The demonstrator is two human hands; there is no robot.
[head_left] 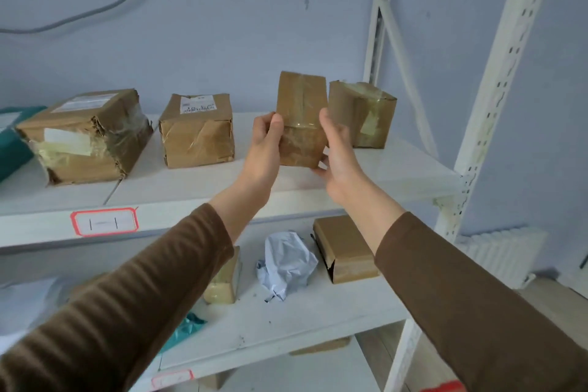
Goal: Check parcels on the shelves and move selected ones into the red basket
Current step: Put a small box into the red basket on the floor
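1. In the head view, a small brown parcel (301,119) is held upright above the front of the upper shelf (397,175), lifted clear of the board, apparently so that its faces can be checked.
2. The parcel is gripped by the left hand (265,149) along its left edge, with the thumb curled onto the front face; the fingers behind it are hidden.
3. The right edge is steadied by the right hand (337,153), whose thumb lies along the parcel's side and whose fingers reach under the lower corner. It is judged that two hands are used so the parcel can be turned to find a label, since only tape and plain cardboard are shown on the near face.
4. Three more parcels are left standing on the upper shelf: a crushed large box (86,137) at the left, a labelled box (197,130) in the middle, and a taped box (366,114) just behind the right hand. Their labels are turned upward or forward, presumably for reading.
5. A red-bordered tag (105,221) is stuck to the shelf's front edge, probably to mark the row.
6. On the lower shelf (318,321) a flat box (345,248), a crumpled grey bag (286,264) and a small taped packet (224,283) are laid well apart.
7. A red patch (442,387) is seen at the bottom edge; whether it is the basket cannot be told, so the held parcel is judged still to be under inspection.
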